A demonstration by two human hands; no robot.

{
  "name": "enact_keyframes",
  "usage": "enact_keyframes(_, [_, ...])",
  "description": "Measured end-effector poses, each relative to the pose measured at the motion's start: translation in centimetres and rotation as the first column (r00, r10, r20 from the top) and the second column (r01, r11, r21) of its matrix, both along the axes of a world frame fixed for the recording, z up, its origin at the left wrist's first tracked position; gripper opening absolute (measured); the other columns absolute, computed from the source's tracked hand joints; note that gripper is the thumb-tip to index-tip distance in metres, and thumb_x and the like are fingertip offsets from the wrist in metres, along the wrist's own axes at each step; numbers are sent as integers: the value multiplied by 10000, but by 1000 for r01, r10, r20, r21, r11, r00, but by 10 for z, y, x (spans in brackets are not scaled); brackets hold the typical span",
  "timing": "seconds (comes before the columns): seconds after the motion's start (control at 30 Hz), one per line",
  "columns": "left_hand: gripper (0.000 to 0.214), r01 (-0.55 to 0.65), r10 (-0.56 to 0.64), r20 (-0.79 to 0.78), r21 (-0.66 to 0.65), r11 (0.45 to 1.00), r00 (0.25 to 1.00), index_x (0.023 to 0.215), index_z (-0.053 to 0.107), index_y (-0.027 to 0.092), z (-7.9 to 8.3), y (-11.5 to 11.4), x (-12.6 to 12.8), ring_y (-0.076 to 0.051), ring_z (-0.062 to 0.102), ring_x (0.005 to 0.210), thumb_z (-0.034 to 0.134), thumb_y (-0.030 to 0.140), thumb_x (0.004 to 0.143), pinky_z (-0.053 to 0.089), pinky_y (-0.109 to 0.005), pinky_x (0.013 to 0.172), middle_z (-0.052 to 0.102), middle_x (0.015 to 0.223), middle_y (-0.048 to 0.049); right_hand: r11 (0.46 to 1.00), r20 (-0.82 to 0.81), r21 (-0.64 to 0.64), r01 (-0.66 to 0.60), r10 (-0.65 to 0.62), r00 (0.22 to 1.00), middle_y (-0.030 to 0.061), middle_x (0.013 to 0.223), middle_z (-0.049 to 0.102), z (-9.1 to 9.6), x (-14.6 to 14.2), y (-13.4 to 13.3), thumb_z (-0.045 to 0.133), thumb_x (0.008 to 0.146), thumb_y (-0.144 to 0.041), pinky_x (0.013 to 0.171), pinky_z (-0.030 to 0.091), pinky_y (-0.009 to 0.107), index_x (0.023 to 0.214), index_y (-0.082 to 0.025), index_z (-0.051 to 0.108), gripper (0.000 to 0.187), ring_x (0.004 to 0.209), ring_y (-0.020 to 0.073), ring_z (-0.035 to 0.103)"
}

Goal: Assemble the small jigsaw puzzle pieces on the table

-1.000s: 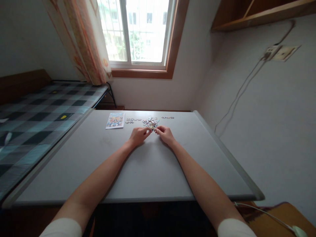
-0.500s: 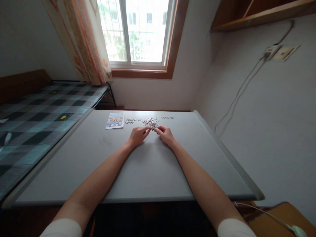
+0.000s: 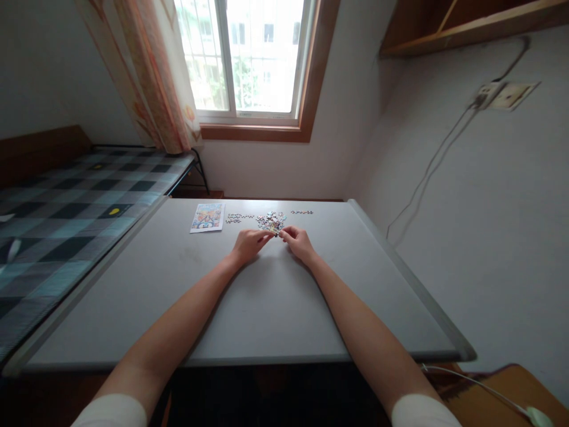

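Both my hands meet over the grey-white table (image 3: 275, 296), at the near edge of a heap of small jigsaw puzzle pieces (image 3: 270, 220). Between my fingertips is a small puzzle piece (image 3: 277, 234), partly hidden by the fingers. My left hand (image 3: 250, 244) reaches it from the left, thumb and forefinger pressed together. From the right, my right hand (image 3: 297, 241) pinches at the same piece. To the left of the heap lie short rows of pieces (image 3: 234, 218). Behind my right hand is another joined strip of pieces (image 3: 302, 212).
A colourful printed picture sheet (image 3: 207, 217) lies left of the pieces. A bed with a checked cover (image 3: 89, 201) stands along the left side, beyond the table's raised edge. A window (image 3: 244, 59) and curtain are ahead; a cable (image 3: 418, 184) hangs on the right wall.
My left fingertips have shifted slightly to the right, closer to the right hand. The right hand stays nearly in place, and the other pieces look unmoved.
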State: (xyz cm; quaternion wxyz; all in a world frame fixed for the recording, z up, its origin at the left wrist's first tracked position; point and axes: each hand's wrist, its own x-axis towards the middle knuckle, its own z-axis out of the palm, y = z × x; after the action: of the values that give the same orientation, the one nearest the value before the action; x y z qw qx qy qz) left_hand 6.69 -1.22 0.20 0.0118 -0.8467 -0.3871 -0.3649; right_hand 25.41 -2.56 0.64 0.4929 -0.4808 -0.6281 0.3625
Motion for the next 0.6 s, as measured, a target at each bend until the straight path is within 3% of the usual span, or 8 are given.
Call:
enact_keyframes(0.2, [245,-11,11,-40,-3,1000,999,871,721,234,0,-1,2,-82,495,482,557,415,859,331,-201,539,593,527,31,1000,-4,-8,0,-1,1000,20,653,619,2,-1,-1,590,716,-451,603,435,258,754,-151,640,306,618,136,540])
enact_keyframes(0.43, [328,-6,-2,-81,-108,994,997,1123,645,264,3,-4,2,-79,483,478,566,425,848,327,-198,529,587,563,55,998,-18,-30,-53,52,998,30,702,644,2,-1,-2,608,700,-400,549,405,240,884,-146,686,322,590,121,523])
enact_keyframes(0.6, [366,-33,17,-122,-130,991,992,1172,616,267,5,-6,3,-89,499,496,567,422,843,340,-199,546,598,575,47,993,-65,-32,-112,110,992,24,728,643,1,-1,-3,641,690,-361,575,422,241,1012,-144,655,389,612,116,540])
